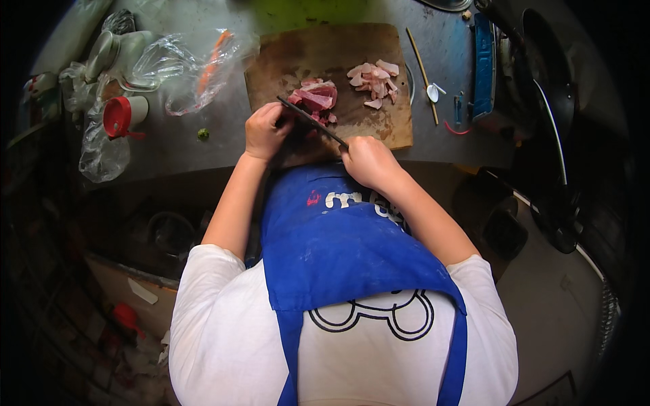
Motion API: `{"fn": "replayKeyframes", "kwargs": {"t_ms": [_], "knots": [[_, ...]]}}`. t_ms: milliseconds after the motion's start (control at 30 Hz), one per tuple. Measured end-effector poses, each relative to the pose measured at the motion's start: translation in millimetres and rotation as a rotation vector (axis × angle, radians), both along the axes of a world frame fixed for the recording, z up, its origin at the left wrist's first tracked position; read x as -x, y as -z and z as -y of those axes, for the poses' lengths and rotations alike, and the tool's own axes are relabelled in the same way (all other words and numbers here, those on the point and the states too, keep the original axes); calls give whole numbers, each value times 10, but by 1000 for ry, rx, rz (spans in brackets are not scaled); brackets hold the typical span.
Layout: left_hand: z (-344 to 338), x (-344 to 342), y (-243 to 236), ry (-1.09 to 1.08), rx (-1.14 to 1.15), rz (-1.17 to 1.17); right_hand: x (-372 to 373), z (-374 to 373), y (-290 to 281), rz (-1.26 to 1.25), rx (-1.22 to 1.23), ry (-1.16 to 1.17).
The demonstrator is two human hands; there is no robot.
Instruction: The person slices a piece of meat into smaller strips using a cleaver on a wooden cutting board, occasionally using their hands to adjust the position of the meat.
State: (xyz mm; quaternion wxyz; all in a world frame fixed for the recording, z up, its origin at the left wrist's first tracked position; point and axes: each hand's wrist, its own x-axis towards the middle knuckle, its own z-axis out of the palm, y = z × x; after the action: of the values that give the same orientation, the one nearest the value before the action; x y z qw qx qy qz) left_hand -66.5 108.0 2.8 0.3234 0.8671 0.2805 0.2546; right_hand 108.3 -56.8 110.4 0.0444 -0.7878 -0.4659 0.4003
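White shirt [220,325] is showing beneath a blue apron [352,250]. The right hand [369,161] is clamping a knife [313,122]; the left hand [265,133] is curling by the board's [291,51] near left corner, its grip unclear. Red meat [321,98] is lying mid-board, pale pieces [370,79] toward the right edge.

Head view, one: wide fisheye, left of a side-by-side pair, upright, unmirrored. Mount: wearer's head, above the torso. Facing: steeply down, slightly forward. Range: nearest, white shirt [372,365] and blue apron [359,247]; farther, upper frame, cutting board [284,61] on worktop [193,150], front edge bowed.
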Motion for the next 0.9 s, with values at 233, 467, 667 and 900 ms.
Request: {"fn": "replayKeyframes", "kwargs": {"t_ms": [233, 467, 667, 900], "knots": [[26, 23, 117, 48, -47, -52, 159, -562, 253, -29, 4, 1], [103, 16, 81, 21, -107, -10, 152, -525, 341, -13, -91, 19], [79, 76, 27, 55, -91, -20, 11, -82, 123, -3, -111, -4], [97, 34, 13, 14, -52, -19, 29, 72, 35, 23, -48, -11]]}}
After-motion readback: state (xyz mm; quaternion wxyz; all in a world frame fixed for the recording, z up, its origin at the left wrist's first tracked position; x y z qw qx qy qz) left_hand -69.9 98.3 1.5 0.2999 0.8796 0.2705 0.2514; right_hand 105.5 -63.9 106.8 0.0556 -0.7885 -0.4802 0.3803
